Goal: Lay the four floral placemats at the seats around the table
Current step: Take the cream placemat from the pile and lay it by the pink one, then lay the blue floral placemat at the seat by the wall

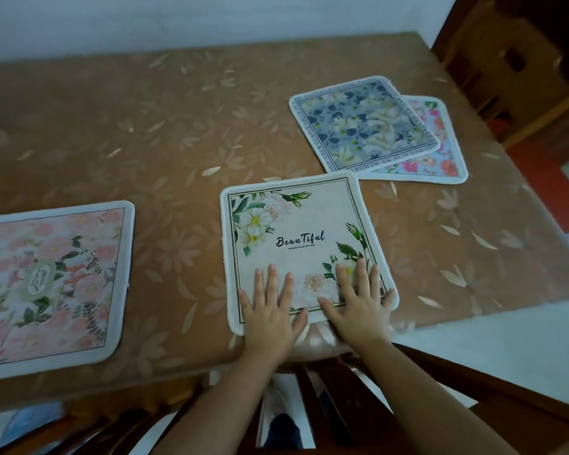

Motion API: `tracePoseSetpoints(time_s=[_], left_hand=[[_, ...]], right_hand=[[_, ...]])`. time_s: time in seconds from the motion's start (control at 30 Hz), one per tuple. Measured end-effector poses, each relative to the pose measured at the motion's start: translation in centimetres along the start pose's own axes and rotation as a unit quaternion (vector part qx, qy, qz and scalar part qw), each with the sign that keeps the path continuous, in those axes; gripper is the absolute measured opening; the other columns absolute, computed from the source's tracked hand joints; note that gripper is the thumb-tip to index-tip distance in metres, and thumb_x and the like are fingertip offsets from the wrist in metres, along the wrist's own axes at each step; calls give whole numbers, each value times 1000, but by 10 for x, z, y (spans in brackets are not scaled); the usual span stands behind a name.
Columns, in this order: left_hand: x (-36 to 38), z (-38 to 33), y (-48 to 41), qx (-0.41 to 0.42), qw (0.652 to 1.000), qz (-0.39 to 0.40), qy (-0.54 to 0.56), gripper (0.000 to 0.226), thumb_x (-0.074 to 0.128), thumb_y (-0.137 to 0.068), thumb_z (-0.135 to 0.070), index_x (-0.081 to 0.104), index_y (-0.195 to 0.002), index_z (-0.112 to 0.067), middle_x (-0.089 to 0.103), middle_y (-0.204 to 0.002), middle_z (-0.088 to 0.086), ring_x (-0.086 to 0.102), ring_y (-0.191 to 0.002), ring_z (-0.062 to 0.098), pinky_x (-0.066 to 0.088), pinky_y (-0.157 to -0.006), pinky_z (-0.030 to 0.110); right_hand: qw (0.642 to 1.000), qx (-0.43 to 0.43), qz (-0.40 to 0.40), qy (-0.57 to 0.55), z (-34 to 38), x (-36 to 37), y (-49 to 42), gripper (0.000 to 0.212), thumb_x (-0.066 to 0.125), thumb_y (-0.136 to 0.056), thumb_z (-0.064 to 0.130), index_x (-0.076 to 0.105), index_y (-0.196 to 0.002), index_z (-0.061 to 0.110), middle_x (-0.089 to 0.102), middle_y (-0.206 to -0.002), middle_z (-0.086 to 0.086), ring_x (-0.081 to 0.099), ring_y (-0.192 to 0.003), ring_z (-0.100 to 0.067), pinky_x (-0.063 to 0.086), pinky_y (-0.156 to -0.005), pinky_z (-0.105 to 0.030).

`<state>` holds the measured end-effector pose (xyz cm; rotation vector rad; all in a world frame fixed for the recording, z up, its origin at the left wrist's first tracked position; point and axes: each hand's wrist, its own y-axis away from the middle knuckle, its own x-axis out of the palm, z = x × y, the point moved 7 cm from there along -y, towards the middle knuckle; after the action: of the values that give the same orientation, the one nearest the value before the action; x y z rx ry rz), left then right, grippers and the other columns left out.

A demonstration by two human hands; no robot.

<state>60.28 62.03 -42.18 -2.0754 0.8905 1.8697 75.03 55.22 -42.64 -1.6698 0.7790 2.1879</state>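
Brown cloth patterned with pale leaves covers the surface (165, 133), which runs up to a white wall (211, 18). Both my hands lie flat on the near end of the cream placemat (296, 224), the one lettered "Beautiful", which sits at the near edge. My left hand (270, 310) and right hand (358, 303) have fingers straight and spread, palms pressing down, gripping nothing. Along the same edge, toward the left corner, lies the pink placemat (53, 284), apart from the cream one. Toward the right edge the grey-blue placemat (362, 126) lies tilted, overlapping the light blue placemat (440, 159) beneath it. A wooden chair (506, 70) stands beyond the far right corner.
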Motion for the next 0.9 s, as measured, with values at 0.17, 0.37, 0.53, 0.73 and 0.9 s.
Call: tracePoseSetpoints(time_s=[0.17,0.37,0.53,0.73,0.9], left_hand=[[-4,-10,12,18,999,29,15,58,39,-89,-46,31,-140,-21,23,-151,6,15,-139,27,19,-108,53],[-60,-50,38,128,984,-92,81,60,68,-78,-28,46,-131,-11,44,-139,14,36,-130,33,32,-101,54],[-81,-86,40,149,985,-78,33,59,41,-91,-37,17,-143,-20,17,-153,6,9,-140,23,12,-112,46],[-98,-147,54,124,986,-104,32,58,38,-92,-36,15,-143,-21,18,-152,3,9,-140,20,10,-112,44],[-101,-222,70,147,979,-132,43,55,37,-92,-35,19,-142,-19,23,-151,3,14,-138,20,12,-112,43]], right_hand=[[999,-34,33,9,3,-15,15,66,37,-83,62,23,-139,31,11,-154,-7,5,-140,-28,12,-108,-57],[997,-66,-51,4,1,-67,40,47,44,-85,48,46,-126,26,41,-138,-2,29,-131,-22,9,-108,-59],[991,-63,-115,-22,-21,-110,63,44,47,-86,43,47,-126,24,47,-134,-3,37,-128,-23,13,-110,-54],[983,-76,-166,-27,-71,-158,89,40,49,-87,38,49,-125,23,50,-132,-3,41,-124,-23,27,-107,-48],[980,-64,-184,-32,-134,-188,115,38,56,-85,33,54,-121,22,53,-129,-5,46,-122,-26,33,-104,-48]])
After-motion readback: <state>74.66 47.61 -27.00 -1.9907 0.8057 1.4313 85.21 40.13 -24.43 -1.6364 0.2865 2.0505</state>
